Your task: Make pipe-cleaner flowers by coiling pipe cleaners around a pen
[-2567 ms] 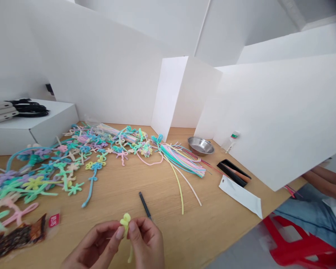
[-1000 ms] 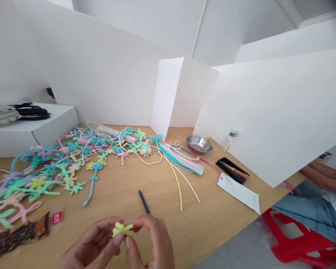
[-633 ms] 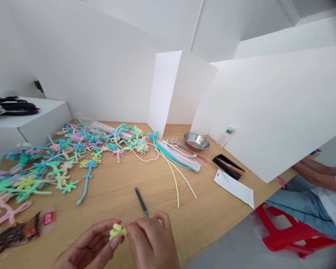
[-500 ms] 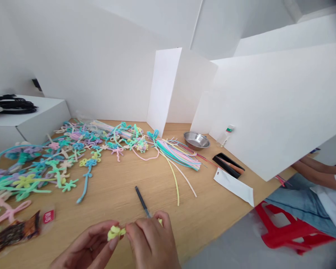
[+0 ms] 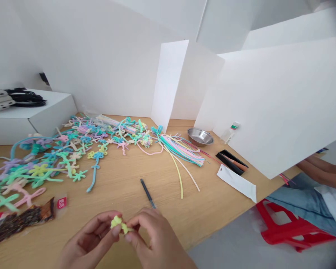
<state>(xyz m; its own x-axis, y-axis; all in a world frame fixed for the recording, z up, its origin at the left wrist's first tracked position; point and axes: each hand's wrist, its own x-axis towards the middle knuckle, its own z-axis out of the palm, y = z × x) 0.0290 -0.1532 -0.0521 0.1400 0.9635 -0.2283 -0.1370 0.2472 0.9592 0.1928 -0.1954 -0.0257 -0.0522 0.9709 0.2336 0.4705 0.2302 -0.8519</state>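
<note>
Near the table's front edge, my left hand (image 5: 93,239) pinches a small yellow twisted piece of pipe cleaner (image 5: 117,221) between thumb and fingers. My right hand (image 5: 154,235) grips the other end of the same piece with thumb and index finger. Both hands are close together, with the yellow piece bridging them. A black pen (image 5: 147,191) lies on the table just beyond my right hand. Further back rests a bundle of loose pastel pipe cleaners (image 5: 182,149), two of them stretching toward me.
Pastel pipe-cleaner flowers (image 5: 70,149) heap up at left, near a snack packet (image 5: 25,220). A metal bowl (image 5: 200,137), a black case (image 5: 232,162), a white pouch (image 5: 236,183) and a bottle (image 5: 230,133) lie right. Beyond white panels (image 5: 280,101) show a person's arms (image 5: 322,170) and a red stool (image 5: 291,228).
The view has shifted slightly left and down. My right hand has turned, so its thumb and index finger now show against the yellow piece.
</note>
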